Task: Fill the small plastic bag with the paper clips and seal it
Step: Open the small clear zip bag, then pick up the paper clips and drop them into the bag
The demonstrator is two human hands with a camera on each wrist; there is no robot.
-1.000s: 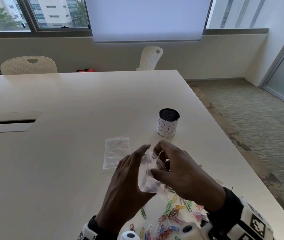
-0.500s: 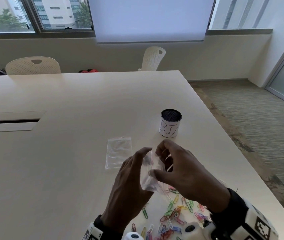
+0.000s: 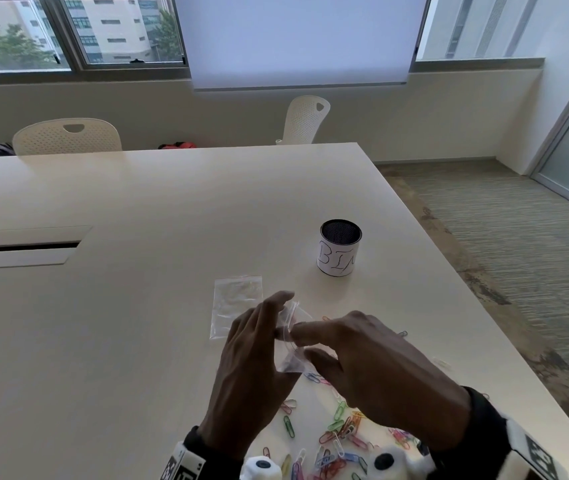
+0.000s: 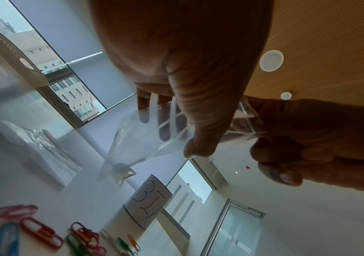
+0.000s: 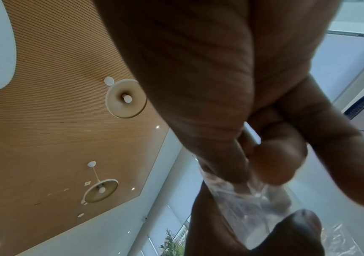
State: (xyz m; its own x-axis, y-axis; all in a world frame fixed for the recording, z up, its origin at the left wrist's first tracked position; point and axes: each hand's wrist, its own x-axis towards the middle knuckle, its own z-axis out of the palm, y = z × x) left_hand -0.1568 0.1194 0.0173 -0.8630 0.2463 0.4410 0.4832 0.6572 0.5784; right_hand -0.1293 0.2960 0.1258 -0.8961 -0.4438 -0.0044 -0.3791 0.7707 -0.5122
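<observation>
I am watching both hands working the small plastic bag in the air above the table, over its near edge toward the right corner. The left hand is pinching one side of the bag between thumb and fingers, which show through the film in the left wrist view. The right hand is gripping the opposite side at the mouth, thumb and forefinger closed on the strip. My judgement: the film is very light, limp and slippery, so it is going to crumple and slide rather than hold shape; taking it right at the stiffer zip strip, one lip per hand, is looking like the sound hold for opening. The bag seems empty; I cannot tell whether the mouth is parted yet. The coloured paper clips are lying scattered on the table just below and nearer than the hands, against the near edge, not yet picked up. They are small, stiff and likely to skid on the smooth top. A second clear bag is lying flat just beyond the left hand.
</observation>
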